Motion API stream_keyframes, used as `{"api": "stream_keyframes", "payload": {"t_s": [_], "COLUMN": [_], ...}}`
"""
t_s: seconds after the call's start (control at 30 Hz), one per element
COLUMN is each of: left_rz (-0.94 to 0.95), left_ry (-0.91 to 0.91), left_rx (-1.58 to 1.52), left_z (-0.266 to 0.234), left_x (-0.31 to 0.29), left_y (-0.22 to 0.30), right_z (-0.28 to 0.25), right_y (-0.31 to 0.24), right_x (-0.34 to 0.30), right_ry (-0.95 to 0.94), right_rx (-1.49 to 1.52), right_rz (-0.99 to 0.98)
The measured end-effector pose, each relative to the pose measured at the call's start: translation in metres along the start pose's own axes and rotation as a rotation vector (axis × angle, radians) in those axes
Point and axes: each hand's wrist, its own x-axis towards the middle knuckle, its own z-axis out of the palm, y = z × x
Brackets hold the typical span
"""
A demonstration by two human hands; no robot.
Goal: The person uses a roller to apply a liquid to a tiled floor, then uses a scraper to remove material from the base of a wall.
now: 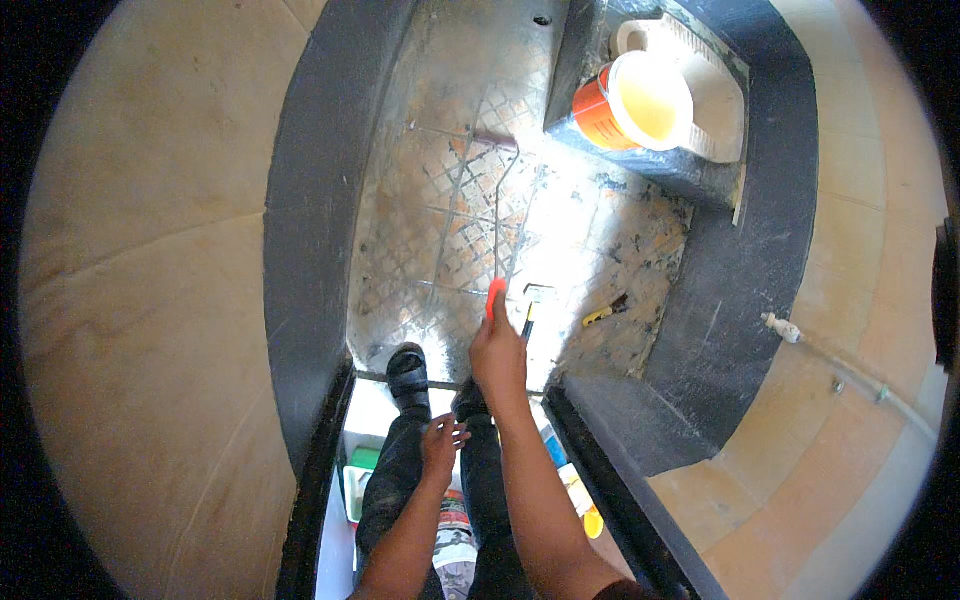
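My right hand [498, 355] is wrapped round the red handle [495, 298] of a paint roller. Its thin bent metal rod runs forward to a dark purplish roller head [494, 139], which is at the worn tiled floor. By my left thigh hangs my left hand [441, 446], its fingers loosely apart and nothing visible in it. Just right of my right hand lies a scraper-like tool [529, 318] with a black and yellow handle, its far end washed out by glare. Farther right rests a small yellow-handled tool [603, 313] with a dark end, possibly a brush.
An orange bucket [600, 115] with pale liquid stands on a raised dark ledge beside a white ribbed ceramic squat pan [715, 100]. Dark-based walls close in both sides. A pipe with a tap [782, 327] sticks out at right. Behind my legs is a white bucket [455, 547].
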Motion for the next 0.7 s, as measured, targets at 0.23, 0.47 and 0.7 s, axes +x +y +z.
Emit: {"api": "stream_keyframes", "payload": {"t_s": [0.23,0.47,0.7], "left_rz": [0.020,0.029,0.065], "left_ry": [-0.063,-0.005,-0.040], "left_rx": [0.071,-0.025,0.056], "left_z": [0.008,-0.002,0.015], "left_x": [0.006,0.000,-0.011], "left_y": [0.012,0.003,0.018], "right_z": [-0.099,-0.159,-0.052], "right_y": [-0.101,-0.088,-0.054], "right_x": [0.284,0.221,0.148], "right_ry": [0.213,-0.011,0.107], "right_rx": [0.004,-0.221,-0.112], "right_rz": [-0.256,-0.249,-0.119]}}
